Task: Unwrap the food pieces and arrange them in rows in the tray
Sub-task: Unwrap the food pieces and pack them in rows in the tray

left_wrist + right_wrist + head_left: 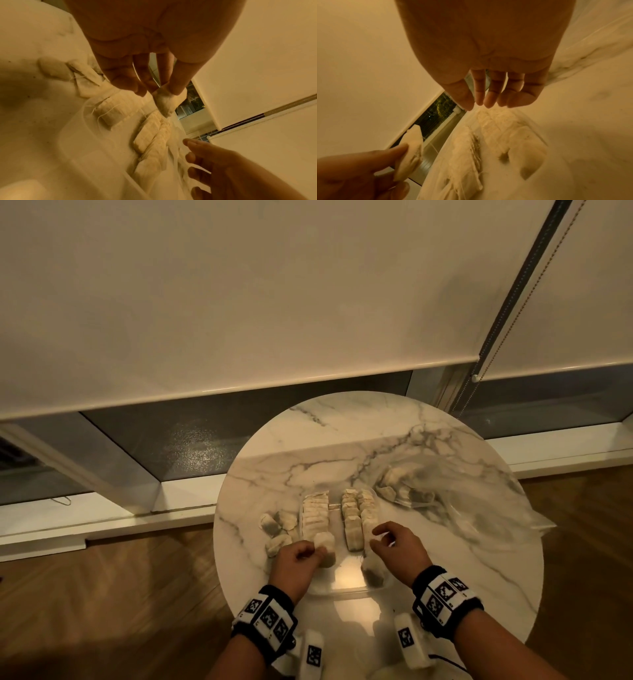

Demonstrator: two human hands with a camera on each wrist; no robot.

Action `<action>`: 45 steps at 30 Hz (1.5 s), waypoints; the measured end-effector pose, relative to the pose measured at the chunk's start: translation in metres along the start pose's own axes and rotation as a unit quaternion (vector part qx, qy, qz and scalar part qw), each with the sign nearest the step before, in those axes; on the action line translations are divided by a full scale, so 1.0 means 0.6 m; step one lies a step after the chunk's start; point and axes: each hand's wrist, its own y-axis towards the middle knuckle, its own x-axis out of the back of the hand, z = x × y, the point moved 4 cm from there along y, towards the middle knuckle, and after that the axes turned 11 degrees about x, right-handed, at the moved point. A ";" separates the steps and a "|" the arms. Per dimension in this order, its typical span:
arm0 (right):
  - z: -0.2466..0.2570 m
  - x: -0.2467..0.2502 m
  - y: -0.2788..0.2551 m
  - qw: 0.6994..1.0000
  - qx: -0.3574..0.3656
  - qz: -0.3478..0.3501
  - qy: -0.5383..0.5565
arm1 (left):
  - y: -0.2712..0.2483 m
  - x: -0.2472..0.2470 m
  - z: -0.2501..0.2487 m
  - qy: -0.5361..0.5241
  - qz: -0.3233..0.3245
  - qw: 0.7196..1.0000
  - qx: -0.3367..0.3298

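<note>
Midway through filling the tray (346, 587), the left hand (294, 563) pinches one food piece (324, 542) at lower centre of the frame while the right hand (397, 546) hovers open-fingered, empty; next, seat it upright ending the left row (315, 513).

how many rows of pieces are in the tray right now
3 rows in the tray: left row, middle row, right row partly hidden by the right hand. The left hand holds one more piece.

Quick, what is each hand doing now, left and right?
Left hand: pinches one food piece over the tray.
Right hand: open, fingers relaxed, holds nothing.
</note>
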 end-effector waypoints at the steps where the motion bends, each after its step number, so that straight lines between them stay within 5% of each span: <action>1: -0.009 0.001 0.002 1.000 -0.009 0.000 -0.004 | 0.006 -0.002 0.000 0.011 -0.008 1.000 0.004; 7: -0.060 -0.003 0.015 0.996 -0.072 0.043 -0.035 | 0.043 -0.053 0.000 0.149 -0.032 0.988 0.038; 19: -0.084 -0.002 0.027 0.994 -0.048 0.089 -0.034 | 0.074 -0.137 -0.034 0.311 -0.053 0.946 0.070; 45: -0.102 -0.009 0.038 0.991 -0.030 0.117 -0.057 | 0.118 -0.157 -0.024 0.321 -0.089 0.930 0.153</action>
